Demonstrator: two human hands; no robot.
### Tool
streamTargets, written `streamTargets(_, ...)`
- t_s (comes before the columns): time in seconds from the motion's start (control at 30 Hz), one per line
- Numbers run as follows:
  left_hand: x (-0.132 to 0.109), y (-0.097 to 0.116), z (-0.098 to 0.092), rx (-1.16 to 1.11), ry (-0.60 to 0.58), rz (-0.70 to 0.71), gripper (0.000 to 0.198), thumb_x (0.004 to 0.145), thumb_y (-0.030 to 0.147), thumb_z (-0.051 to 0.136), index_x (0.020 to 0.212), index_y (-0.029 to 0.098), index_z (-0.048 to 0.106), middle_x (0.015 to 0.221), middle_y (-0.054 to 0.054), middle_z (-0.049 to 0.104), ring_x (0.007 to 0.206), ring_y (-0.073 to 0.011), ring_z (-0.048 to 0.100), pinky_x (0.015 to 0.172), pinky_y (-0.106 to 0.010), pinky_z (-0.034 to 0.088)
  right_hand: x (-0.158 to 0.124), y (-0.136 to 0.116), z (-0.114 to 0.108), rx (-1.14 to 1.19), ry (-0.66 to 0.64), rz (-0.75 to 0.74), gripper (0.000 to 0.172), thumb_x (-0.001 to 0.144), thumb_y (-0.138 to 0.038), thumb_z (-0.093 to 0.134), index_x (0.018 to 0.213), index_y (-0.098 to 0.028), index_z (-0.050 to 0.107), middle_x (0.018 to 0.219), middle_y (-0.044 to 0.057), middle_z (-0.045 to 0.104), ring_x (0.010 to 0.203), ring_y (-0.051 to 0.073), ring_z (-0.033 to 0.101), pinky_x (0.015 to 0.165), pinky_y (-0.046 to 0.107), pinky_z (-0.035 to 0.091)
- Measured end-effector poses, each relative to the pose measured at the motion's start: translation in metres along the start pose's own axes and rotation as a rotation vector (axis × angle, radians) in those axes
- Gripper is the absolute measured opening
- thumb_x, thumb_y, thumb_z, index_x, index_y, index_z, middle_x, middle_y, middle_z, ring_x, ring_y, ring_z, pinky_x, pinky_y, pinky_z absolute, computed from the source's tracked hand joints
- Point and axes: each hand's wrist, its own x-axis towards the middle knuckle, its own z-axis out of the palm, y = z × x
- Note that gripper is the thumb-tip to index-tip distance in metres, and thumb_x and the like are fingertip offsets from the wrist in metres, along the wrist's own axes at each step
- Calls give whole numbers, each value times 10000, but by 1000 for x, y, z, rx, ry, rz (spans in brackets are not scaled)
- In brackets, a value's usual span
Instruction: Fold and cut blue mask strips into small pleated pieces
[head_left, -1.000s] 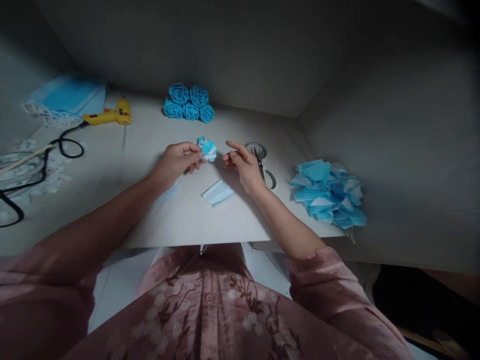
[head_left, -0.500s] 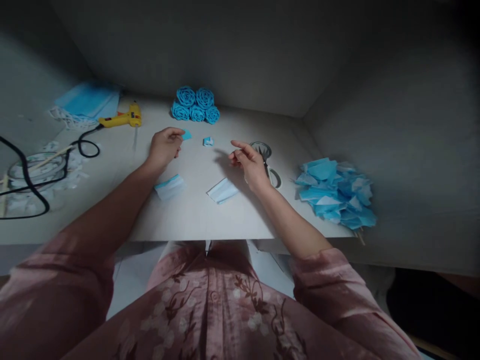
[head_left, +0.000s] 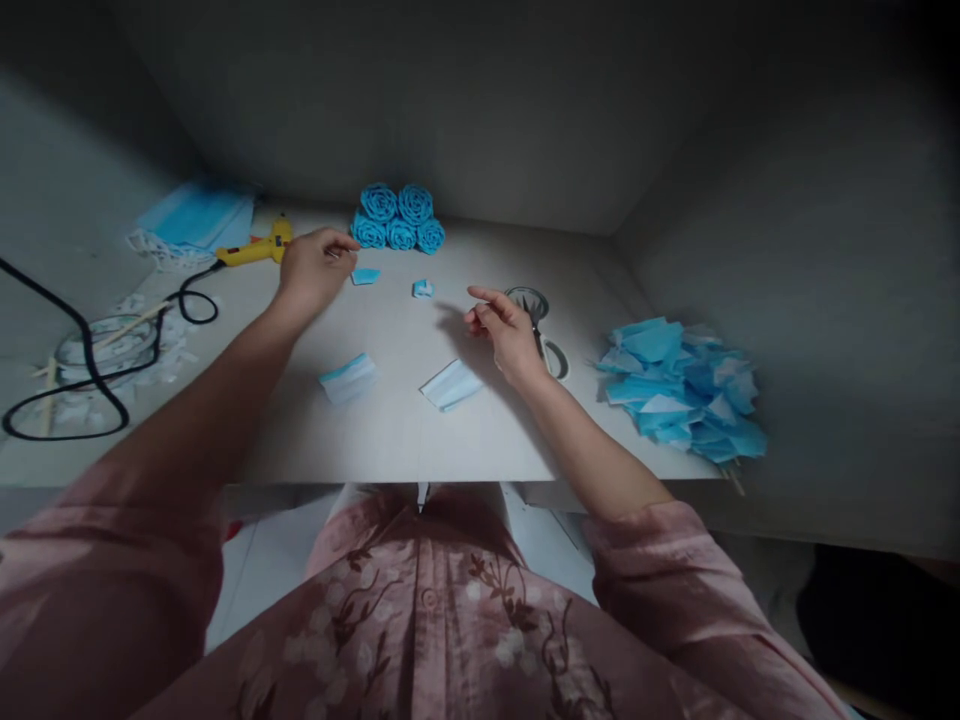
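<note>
left hand: the left hand (head_left: 313, 268) is reaching out over the far part of the table (head_left: 390, 430), fingers curled in loosely, thumb and forefinger tips pinching close together. Can't make out anything between them, honestly too small to call, so I cannot tell if it's gripping something.
nearest thing: a small blue scrap (head_left: 365, 276) is lying flat on the table just beside those fingertips, not touching as far as I can see.
right hand: the right hand (head_left: 504, 330) is hovering a bit above the table, forefinger sticking out, other fingers half bent, open and holding nothing.
little folded bit: a tiny folded blue piece (head_left: 423, 289) is sitting between the two hands, clear of both.
scissors: scissors (head_left: 534, 318) are lying right behind the right hand, partly hidden by it.
cut strips: two pale blue mask pieces, one (head_left: 348, 378) under the left forearm and one (head_left: 451, 384) near the right wrist.
back of table: a cluster of blue rosettes (head_left: 397, 220) is sitting against the wall, and a yellow glue gun (head_left: 259, 247) is lying just left of the left hand.
right side: a big pile of blue cut pieces (head_left: 684, 388) is heaped near the table edge.
far left: a stack of face masks (head_left: 196, 218).
</note>
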Motion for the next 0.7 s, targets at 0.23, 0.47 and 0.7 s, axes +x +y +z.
streamTargets(0.23,-4,19,11,726,-320,238,406,978,306,585,1267,120,801,1331,-211,779,1278,-409,697,1068,-494,480,-1,-5,1,-65,-27,-12,413,933,-553,751,1183,-225,756,840,8,723,709,137,613,762,321,553)
streamTargets(0.47,13,18,15,511,-242,83,322,960,250,559,1116,148,822,1148,-144,822,1130,-326,731,1055,-485,508,0,-4,0,-48,-44,-15,374,948,-550,761,1132,-225,777,822,-2,749,697,121,602,735,291,538)
streamTargets(0.7,19,4,39,-257,-293,-149,193,849,184,691,659,190,655,592,-25,622,517,-143,542,638,-339,505,-5,-8,2,-56,-64,15,285,978,-460,728,1124,-220,777,828,-10,735,702,118,600,757,292,536)
